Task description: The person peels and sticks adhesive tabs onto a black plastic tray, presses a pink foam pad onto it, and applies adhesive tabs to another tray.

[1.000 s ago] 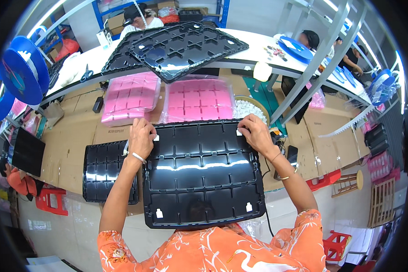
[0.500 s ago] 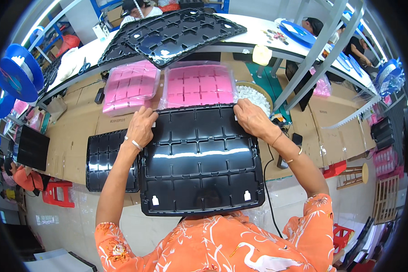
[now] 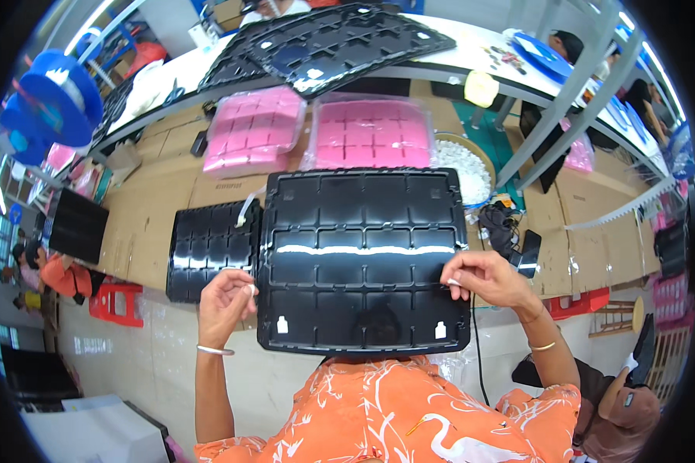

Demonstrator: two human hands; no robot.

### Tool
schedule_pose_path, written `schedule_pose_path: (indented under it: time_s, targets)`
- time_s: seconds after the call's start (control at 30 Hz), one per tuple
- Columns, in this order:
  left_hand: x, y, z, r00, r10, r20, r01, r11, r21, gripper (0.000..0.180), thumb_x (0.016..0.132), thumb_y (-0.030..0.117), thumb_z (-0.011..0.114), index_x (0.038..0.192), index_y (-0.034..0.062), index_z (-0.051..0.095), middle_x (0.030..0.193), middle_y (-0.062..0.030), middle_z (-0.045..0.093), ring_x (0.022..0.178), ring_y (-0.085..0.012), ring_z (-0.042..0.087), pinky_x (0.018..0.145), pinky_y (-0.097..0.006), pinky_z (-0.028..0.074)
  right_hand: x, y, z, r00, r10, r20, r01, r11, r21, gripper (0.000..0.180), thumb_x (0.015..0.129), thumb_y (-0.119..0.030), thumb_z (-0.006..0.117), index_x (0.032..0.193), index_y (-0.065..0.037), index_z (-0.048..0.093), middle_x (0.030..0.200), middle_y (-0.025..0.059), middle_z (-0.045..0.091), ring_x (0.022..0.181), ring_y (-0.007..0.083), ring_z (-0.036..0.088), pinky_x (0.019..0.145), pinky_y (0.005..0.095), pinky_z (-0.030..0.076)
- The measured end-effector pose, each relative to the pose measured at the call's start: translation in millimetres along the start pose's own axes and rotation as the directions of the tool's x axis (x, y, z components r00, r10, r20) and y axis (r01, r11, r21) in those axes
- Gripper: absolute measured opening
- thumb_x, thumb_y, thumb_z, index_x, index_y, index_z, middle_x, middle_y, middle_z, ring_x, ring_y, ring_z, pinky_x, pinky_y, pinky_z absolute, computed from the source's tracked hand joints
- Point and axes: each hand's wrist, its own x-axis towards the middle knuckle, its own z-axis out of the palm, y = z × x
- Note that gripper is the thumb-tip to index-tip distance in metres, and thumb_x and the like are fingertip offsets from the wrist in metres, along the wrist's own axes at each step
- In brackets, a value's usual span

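A large black plastic tray (image 3: 363,258) with a moulded grid lies in front of me. Two white bottle-shaped labels, a left one (image 3: 283,325) and a right one (image 3: 440,330), sit at its near corners. Just off the tray's left edge, my left hand (image 3: 225,305) pinches a small white piece (image 3: 252,290). My right hand (image 3: 488,279) is over the right edge, thumb and fingers closed on another small white piece (image 3: 453,282). What kind these pieces are cannot be made out. A smaller black tray (image 3: 212,253) lies to the left, with a white strip (image 3: 247,208) by its far right corner.
Beyond the tray are two pink wrapped packs, left (image 3: 255,127) and right (image 3: 372,133), and a bowl (image 3: 493,176) of white pieces. Black trays (image 3: 355,46) rest on the white bench behind. Grey metal posts (image 3: 575,100) rise at right. A person in brown (image 3: 622,417) is at lower right.
Both hands have come off the tray's far corners and moved nearer, to its two sides. Small white pieces now show in the fingers. A person has appeared at lower right; the view has shifted.
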Motion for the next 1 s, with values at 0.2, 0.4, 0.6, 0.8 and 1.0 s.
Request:
schedule_pose_path:
  time_s: [0.2,0.4,0.6,0.8,1.0]
  targets:
    - [-28.9,-4.5,17.5,0.992,0.127,0.014,-0.121,0.898,0.422,0.009,0.088,-0.008,0.069,0.094,-0.0018,0.069,0.083,-0.0013,0.068,0.070,-0.0067,0.062,0.062,-0.023,0.050,-18.9,4.7,16.8,0.991,0.112,0.078,-0.116,0.992,0.053,0.013,0.100,-0.010,0.067,0.104,0.002,0.072,0.086,0.0036,0.071,0.078,0.0066,0.067,0.068,0.0216,0.054]
    - [-38.4,-3.0,39.6,0.938,0.299,0.174,-0.338,0.689,0.641,0.024,0.078,-0.006,0.076,0.099,0.0014,0.070,0.078,-0.0085,0.061,0.066,-0.0190,0.060,0.063,-0.031,0.048,-41.0,9.1,42.6,0.983,-0.154,-0.100,0.075,0.831,-0.552,0.011,0.086,-0.006,0.076,0.096,-0.003,0.073,0.084,0.0121,0.071,0.074,0.0271,0.070,0.067,0.0354,0.054]
    - [-42.3,-7.9,41.0,0.947,0.295,0.123,-0.294,0.650,0.701,0.014,0.080,-0.007,0.070,0.087,0.0018,0.062,0.079,-0.0116,0.055,0.071,-0.0294,0.060,0.065,-0.041,0.047,-47.9,29.4,60.6,0.940,-0.335,-0.063,0.178,0.640,-0.748,0.012,0.091,-0.011,0.071,0.100,-0.005,0.064,0.090,0.0111,0.062,0.085,0.0347,0.065,0.071,0.0464,0.052]
    - [-39.4,-7.6,47.5,0.943,0.304,0.135,-0.300,0.603,0.739,0.013,0.081,-0.007,0.069,0.085,0.0005,0.059,0.080,-0.0126,0.055,0.071,-0.0306,0.060,0.066,-0.042,0.047,-53.5,28.9,66.7,0.945,-0.321,-0.066,0.136,0.568,-0.812,0.012,0.092,-0.011,0.068,0.096,-0.005,0.059,0.091,0.0118,0.061,0.086,0.0346,0.064,0.071,0.0462,0.051]
    - [-38.5,-6.7,48.6,0.922,0.339,0.187,-0.351,0.528,0.773,0.011,0.085,-0.006,0.063,0.085,0.0045,0.059,0.083,-0.0133,0.056,0.076,-0.0372,0.061,0.067,-0.045,0.048,-49.6,32.1,64.7,0.947,-0.319,-0.029,0.169,0.577,-0.799,0.010,0.090,-0.009,0.067,0.093,-0.004,0.058,0.089,0.0126,0.060,0.085,0.0358,0.063,0.072,0.0475,0.051]
